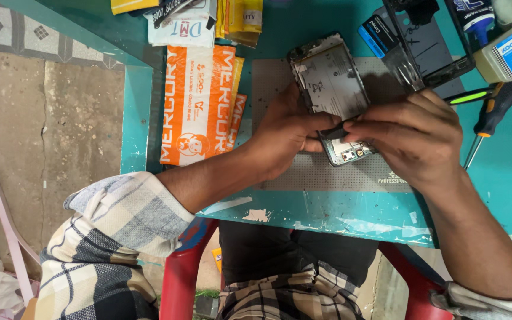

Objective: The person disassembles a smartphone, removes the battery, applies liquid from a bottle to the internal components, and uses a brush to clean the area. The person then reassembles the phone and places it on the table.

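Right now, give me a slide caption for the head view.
Both hands, left hand and right hand, work on an opened phone on a grey mat.

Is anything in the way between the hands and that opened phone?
Nothing visible is. Both the left hand and the right hand already touch the phone at its lower end, on the grey mat.
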